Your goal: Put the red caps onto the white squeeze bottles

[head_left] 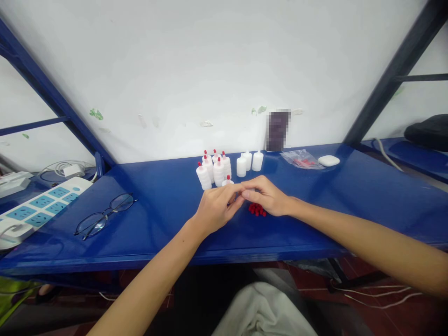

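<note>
My left hand (219, 205) and my right hand (264, 196) meet at the fingertips over the middle of the blue table. Both have their fingers closed in a pinch, and whatever lies between them is hidden. Just behind my left hand, the top of a white squeeze bottle with a red cap (228, 180) shows; I cannot tell whether it is touched. Several more white bottles with red caps (219, 172) stand in a cluster behind it. To their right are white bottles without red caps (258, 161). A small pile of red caps (257, 209) lies beneath my right hand.
Eyeglasses (105, 216) and a white power strip (81, 185) lie at the left. Toward the back right are a clear plastic bag with red pieces (304, 160), a white rounded object (328, 161) and a pixelated dark rectangle (277, 130) against the wall.
</note>
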The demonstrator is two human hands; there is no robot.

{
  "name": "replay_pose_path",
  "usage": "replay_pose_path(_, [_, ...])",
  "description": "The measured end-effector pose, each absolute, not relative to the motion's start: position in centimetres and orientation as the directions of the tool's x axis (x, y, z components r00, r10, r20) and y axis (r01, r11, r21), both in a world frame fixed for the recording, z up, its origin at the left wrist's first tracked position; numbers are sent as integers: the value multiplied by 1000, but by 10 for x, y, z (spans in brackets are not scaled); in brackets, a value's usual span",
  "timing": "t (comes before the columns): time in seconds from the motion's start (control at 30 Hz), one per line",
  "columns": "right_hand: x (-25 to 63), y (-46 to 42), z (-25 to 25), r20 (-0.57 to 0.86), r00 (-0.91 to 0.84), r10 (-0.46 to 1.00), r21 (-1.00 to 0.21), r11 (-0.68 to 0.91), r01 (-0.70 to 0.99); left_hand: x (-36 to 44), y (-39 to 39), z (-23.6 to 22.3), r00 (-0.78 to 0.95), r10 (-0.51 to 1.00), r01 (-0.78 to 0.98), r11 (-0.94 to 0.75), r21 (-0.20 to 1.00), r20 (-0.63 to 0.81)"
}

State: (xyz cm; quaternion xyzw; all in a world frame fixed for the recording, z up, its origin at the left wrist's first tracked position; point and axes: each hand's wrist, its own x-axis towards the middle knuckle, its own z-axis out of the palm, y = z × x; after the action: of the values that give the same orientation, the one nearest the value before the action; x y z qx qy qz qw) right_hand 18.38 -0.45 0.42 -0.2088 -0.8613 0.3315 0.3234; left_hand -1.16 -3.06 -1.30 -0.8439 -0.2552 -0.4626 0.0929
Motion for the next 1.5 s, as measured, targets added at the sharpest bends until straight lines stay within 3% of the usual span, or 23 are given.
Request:
replay_pose_path(0.37, [182, -1, 1, 455, -659, 599, -692, 704, 161, -11, -31, -13, 421, 415, 556, -821, 131, 806])
replay_pose_path(0.5, [181, 1, -4, 478, -611, 631, -746, 658, 96, -12, -31, -4, 149, 386, 571, -785, 240, 910])
replay_pose_path(0.63, [181, 5, -5, 505, -507, 699, -713, 669, 212, -14, -28, 5, -52, 418, 546, -749, 376, 907])
replay_pose_path(0.93, [177, 8, -3, 322, -567, 758, -543, 639, 545, -13, -22, 0, 8, 474, 598, -708, 376, 880])
replay_pose_path(1.37, [174, 8, -8, 339, -597, 727, -494, 678, 545, -12, -18, -4, 175, 518, 688, -673, 273, 838])
replay_pose_path(1.5, [174, 10, -8, 343, -570, 747, -488, 660, 571, -13, -22, -2, 142, 508, 696, -662, 279, 849])
